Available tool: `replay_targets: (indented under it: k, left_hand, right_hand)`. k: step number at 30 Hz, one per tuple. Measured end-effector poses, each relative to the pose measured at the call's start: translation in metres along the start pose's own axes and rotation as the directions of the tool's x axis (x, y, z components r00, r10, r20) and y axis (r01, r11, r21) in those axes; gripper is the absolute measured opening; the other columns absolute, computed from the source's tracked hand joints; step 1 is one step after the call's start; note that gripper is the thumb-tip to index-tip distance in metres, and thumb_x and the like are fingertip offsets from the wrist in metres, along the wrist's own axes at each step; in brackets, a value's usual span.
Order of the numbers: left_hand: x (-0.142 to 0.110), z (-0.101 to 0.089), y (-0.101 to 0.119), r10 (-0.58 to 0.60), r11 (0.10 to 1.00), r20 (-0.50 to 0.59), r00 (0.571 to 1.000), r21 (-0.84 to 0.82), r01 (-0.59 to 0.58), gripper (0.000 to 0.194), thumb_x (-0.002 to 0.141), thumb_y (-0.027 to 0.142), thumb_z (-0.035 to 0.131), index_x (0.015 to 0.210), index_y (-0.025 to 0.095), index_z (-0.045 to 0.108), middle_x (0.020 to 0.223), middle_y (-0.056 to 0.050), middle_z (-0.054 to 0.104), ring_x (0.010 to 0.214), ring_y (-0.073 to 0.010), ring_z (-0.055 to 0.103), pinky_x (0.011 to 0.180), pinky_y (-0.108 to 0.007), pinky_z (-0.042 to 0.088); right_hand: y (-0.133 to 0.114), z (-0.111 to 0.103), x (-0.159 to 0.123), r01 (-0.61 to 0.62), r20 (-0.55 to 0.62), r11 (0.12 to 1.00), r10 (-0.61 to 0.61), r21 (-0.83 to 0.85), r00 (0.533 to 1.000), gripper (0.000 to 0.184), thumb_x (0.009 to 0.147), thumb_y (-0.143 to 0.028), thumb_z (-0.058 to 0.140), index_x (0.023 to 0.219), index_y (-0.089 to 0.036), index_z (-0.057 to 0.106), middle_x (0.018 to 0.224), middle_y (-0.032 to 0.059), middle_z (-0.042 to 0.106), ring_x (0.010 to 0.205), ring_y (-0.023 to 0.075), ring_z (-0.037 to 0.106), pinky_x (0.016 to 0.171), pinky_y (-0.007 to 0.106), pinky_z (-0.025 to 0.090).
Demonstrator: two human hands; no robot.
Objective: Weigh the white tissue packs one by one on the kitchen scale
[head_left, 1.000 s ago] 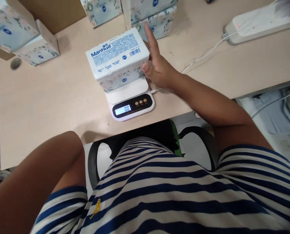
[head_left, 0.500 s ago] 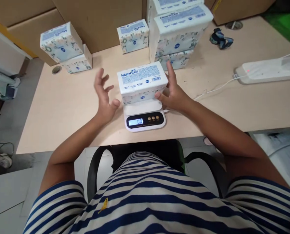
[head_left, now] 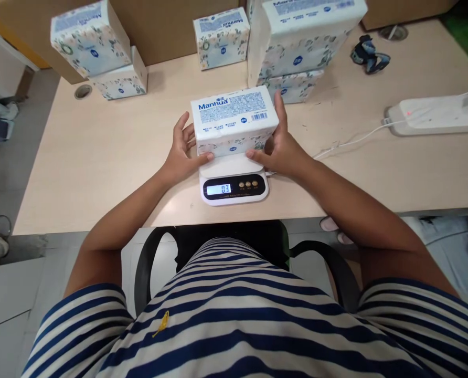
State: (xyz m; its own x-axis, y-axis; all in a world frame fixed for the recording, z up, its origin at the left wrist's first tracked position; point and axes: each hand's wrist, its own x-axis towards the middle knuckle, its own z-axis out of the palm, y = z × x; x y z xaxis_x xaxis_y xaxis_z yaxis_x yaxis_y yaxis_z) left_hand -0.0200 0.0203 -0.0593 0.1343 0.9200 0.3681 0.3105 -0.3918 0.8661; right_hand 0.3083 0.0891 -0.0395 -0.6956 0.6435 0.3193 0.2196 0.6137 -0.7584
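A white tissue pack printed "Manhua" is over the platform of a white digital scale, whose lit display reads 0.3. From the left side, my left hand holds the pack, its thumb at the lower front corner and its fingers along the side. My right hand grips the opposite end, thumb on the front lower edge and a finger up along the right side. Whether the pack rests fully on the platform is hard to tell. The hidden fingertips are behind the pack's sides.
Two tissue packs are stacked at the back left, and a single pack stands at the back middle. A taller pile is right of it. A power strip with cables and a dark blue patterned item lie on the right.
My left hand has moved right, from beside the pack onto its left side. The scale display has gone from 0.0 to 0.3. My right hand stays at the pack's right end.
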Motion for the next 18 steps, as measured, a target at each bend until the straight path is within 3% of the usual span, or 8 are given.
replay_targets:
  k: [5,8,11,13,15,17,18]
  left_hand:
    - [-0.007,-0.004,0.035,-0.093,0.993,-0.04,0.995,-0.071,0.09,0.13,0.073,0.079,0.097,0.173,0.034,0.027,0.179,-0.018,0.04,0.17,-0.0447,0.041,0.139,-0.067,0.042]
    - [-0.013,-0.007,0.047,-0.199,0.979,-0.06,0.978,-0.05,0.196,0.126,0.076,0.072,0.098,0.171,0.03,0.027,0.181,-0.022,0.036,0.172,-0.047,0.037,0.14,-0.072,0.036]
    - [-0.017,-0.01,0.051,-0.205,0.979,-0.078,0.976,-0.042,0.202,0.125,0.076,0.067,0.099,0.171,0.029,0.027,0.18,-0.022,0.039,0.171,-0.046,0.039,0.14,-0.071,0.036]
    - [-0.02,-0.013,0.055,-0.187,0.982,-0.09,0.978,-0.02,0.186,0.121,0.078,0.064,0.098,0.17,0.029,0.029,0.178,-0.022,0.042,0.17,-0.0451,0.041,0.138,-0.069,0.039]
    - [-0.024,-0.018,0.058,-0.174,0.984,-0.115,0.978,0.03,0.178,0.117,0.079,0.063,0.096,0.17,0.029,0.031,0.178,-0.021,0.042,0.168,-0.0447,0.043,0.136,-0.068,0.042]
    - [-0.025,-0.026,0.059,-0.156,0.98,-0.166,0.974,0.096,0.173,0.115,0.08,0.063,0.094,0.17,0.029,0.031,0.178,-0.021,0.041,0.168,-0.0439,0.043,0.135,-0.067,0.044]
    - [-0.025,-0.031,0.058,-0.14,0.977,-0.205,0.969,0.131,0.169,0.113,0.082,0.063,0.092,0.171,0.029,0.03,0.179,-0.02,0.041,0.168,-0.0432,0.042,0.135,-0.066,0.044]
  right_hand:
    - [-0.029,-0.014,0.015,-0.016,-0.125,0.998,0.009,-0.053,0.992,0.156,0.085,-0.098,0.069,0.168,-0.039,-0.05,0.197,0.0103,-0.016,0.183,0.0406,-0.005,0.145,0.073,0.018]
    - [-0.06,-0.035,0.046,0.03,0.049,0.984,-0.021,-0.178,0.999,0.152,0.09,-0.087,0.076,0.173,-0.041,-0.043,0.197,0.0119,-0.013,0.183,0.0422,-0.002,0.145,0.074,0.018]
    - [-0.093,-0.044,0.084,0.12,0.244,0.94,-0.04,-0.319,0.969,0.155,0.087,-0.069,0.091,0.181,-0.036,-0.028,0.197,0.0159,-0.006,0.183,0.0439,0.0,0.145,0.072,0.017]
    - [-0.11,-0.04,0.107,0.16,0.369,0.912,-0.011,-0.377,0.929,0.16,0.079,-0.062,0.098,0.185,-0.03,-0.017,0.196,0.0219,0.009,0.181,0.0488,0.014,0.143,0.072,0.024]
    - [-0.122,-0.034,0.125,0.169,0.474,0.895,0.053,-0.414,0.879,0.159,0.076,-0.055,0.101,0.187,-0.027,-0.009,0.186,0.0269,0.038,0.168,0.0519,0.044,0.133,0.071,0.041]
    - [-0.129,-0.033,0.144,0.173,0.517,0.882,0.09,-0.438,0.851,0.157,0.075,-0.05,0.101,0.188,-0.027,-0.005,0.171,0.0263,0.059,0.149,0.0501,0.064,0.121,0.066,0.054]
    - [-0.131,-0.035,0.155,0.18,0.521,0.88,0.087,-0.44,0.849,0.156,0.075,-0.049,0.101,0.188,-0.029,-0.003,0.169,0.0253,0.061,0.145,0.0488,0.068,0.117,0.063,0.057]
